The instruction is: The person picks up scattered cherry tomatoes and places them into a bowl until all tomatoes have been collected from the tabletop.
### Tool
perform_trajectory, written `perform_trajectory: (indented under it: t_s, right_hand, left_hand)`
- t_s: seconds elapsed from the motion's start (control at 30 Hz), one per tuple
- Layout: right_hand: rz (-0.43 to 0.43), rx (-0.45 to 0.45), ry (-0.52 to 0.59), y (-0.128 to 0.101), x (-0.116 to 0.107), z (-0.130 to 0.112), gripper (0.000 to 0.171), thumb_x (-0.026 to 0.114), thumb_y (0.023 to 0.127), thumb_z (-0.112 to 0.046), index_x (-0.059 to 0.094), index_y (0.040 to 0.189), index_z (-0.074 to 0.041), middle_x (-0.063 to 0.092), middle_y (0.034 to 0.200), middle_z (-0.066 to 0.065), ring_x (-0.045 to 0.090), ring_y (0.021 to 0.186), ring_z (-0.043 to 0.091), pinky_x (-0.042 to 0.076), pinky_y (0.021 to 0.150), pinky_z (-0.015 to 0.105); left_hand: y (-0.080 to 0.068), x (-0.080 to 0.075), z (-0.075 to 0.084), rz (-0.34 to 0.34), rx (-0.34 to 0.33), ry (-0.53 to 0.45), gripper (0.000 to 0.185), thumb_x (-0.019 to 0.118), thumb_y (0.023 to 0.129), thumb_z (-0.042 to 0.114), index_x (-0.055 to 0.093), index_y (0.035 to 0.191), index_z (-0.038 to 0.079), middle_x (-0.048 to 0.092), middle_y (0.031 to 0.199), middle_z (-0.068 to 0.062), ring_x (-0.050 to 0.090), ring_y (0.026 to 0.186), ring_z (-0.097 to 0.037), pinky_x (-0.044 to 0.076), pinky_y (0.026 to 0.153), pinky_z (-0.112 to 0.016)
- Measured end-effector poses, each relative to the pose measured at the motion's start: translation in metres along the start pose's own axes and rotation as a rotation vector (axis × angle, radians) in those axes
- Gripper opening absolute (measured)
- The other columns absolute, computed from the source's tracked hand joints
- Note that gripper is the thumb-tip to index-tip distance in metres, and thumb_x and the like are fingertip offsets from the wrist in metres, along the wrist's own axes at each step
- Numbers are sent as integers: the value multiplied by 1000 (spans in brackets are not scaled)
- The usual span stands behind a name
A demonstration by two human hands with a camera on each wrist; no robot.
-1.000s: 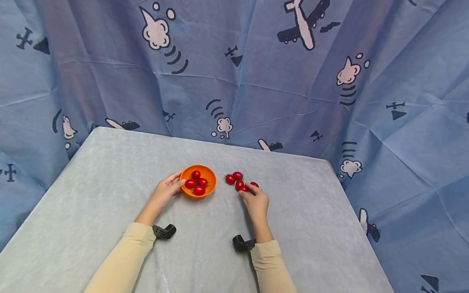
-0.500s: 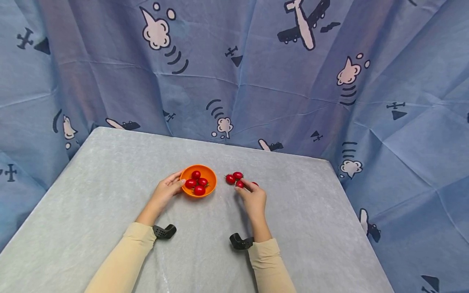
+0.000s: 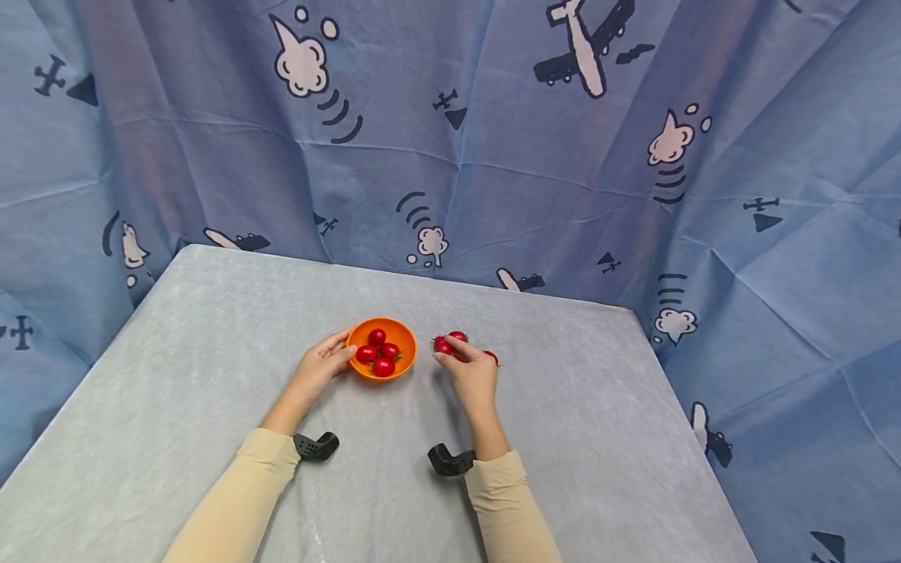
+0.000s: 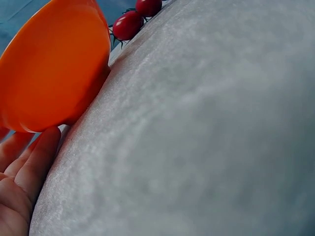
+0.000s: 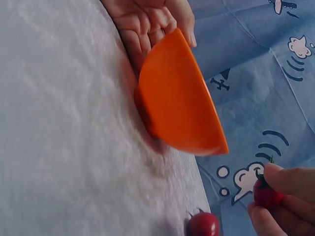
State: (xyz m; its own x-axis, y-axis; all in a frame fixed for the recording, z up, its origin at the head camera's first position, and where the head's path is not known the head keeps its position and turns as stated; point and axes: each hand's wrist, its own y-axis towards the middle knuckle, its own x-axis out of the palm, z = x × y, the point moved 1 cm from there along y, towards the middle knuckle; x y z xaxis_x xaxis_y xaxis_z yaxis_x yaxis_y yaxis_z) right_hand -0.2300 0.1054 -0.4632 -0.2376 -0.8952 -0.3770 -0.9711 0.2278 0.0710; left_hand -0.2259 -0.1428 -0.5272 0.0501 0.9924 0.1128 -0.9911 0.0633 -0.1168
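An orange bowl (image 3: 383, 338) with several red cherry tomatoes (image 3: 378, 353) in it stands mid-table. My left hand (image 3: 320, 367) holds its left rim, thumb at the edge; in the left wrist view the fingers (image 4: 27, 162) lie against the bowl (image 4: 49, 69). My right hand (image 3: 470, 374) is lifted just right of the bowl and pinches one cherry tomato (image 5: 267, 194) between its fingertips. A few loose tomatoes (image 3: 457, 337) lie on the table beyond that hand, one (image 3: 491, 356) at its right. The right wrist view shows the bowl (image 5: 179, 103) and a loose tomato (image 5: 203, 224).
The table (image 3: 211, 375) is covered in grey cloth; its right edge (image 3: 693, 438) drops off. A blue curtain (image 3: 493, 141) printed with planes and clouds hangs close behind and around. Black wrist mounts (image 3: 315, 445) sit at both cuffs.
My right hand has picked one tomato from the loose group and moved left toward the bowl. The left hand and bowl have stayed put.
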Motion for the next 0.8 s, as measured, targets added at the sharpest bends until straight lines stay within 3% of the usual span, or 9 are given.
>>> perform_trajectory:
  t_s: [0.3,0.8]
  right_hand:
    - [-39,5,36,-1,10,-7,33,83,78,-7,77,109,-2,77,102,17,70,91,22,59,77,25]
    - [-86,-23,64,-4,21,-13,33,84,78,-9,77,110,-3,76,106,16,72,95,25,61,81,32]
  left_hand:
    - [0,1,-2,2,4,-3,54,55,101,15,40,150,0,45,151,-22,59,101,10,52,84,-11]
    - [0,1,-2,0,2,-8,54,54,101,15,39,150,-1,45,151,-23,60,99,10,52,84,-11]
